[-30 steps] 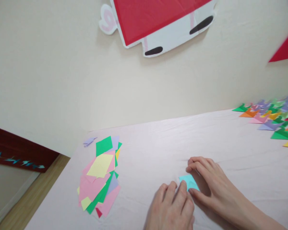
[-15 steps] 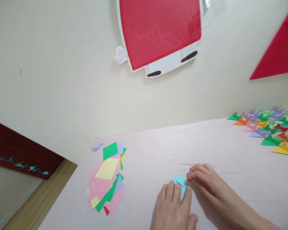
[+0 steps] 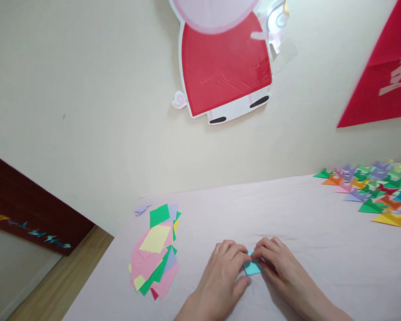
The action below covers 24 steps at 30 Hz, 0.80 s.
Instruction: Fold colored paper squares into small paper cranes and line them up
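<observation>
- A small light-blue paper (image 3: 252, 268) is seen lying on the pale table (image 3: 321, 249), low in the view at about six o'clock, between the two hands.
- The left hand (image 3: 222, 278) is placed at nine o'clock of the paper. Its fingers (image 3: 233, 252) are kept close together and curled, and the tips are pinched on the paper's upper left edge.
- The right hand (image 3: 280, 267) is placed at three o'clock of the paper. Its fingers (image 3: 270, 249) are drawn narrow, and the tips are pressed on the upper right corner, just beside the left fingertips.
- A loose pile of coloured squares (image 3: 155, 256) is spread at nine o'clock, well apart from the left hand.
- Many folded paper shapes (image 3: 374, 191) are laid out at two o'clock, along the table's far right.
- On the wall, a cartoon figure in a red dress (image 3: 225, 71) is seen at twelve o'clock and a red banner (image 3: 384, 80) at two o'clock.
</observation>
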Each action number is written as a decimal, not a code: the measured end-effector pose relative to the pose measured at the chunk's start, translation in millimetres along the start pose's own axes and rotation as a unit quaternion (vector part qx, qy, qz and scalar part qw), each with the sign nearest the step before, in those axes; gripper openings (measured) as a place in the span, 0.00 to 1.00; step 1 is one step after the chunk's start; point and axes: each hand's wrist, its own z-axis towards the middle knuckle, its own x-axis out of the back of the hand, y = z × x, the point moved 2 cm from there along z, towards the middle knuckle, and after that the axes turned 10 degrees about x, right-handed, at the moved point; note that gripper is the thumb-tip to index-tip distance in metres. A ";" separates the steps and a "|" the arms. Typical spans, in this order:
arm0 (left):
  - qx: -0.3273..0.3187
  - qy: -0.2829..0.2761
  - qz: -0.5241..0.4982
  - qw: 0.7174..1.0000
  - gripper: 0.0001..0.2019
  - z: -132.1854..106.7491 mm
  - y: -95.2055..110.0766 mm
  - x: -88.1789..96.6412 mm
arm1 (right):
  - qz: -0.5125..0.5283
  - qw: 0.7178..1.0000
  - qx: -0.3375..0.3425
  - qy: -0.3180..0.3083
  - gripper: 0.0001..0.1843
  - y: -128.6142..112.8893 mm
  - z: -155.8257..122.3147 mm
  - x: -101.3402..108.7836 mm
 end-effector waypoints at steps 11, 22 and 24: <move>-0.006 0.038 0.006 0.999 0.13 3.4 -4.6 -8.2 | 0.022 0.999 -0.004 -0.029 0.12 1.4 -13.9 8.5; 0.016 0.084 -0.050 0.995 0.08 3.2 -7.3 -14.2 | 0.019 0.998 0.000 -0.052 0.09 -0.2 -13.4 8.5; 0.028 0.090 -0.052 0.994 0.09 5.2 -8.1 -16.6 | 0.021 0.998 -0.016 -0.058 0.06 -0.6 -13.3 8.5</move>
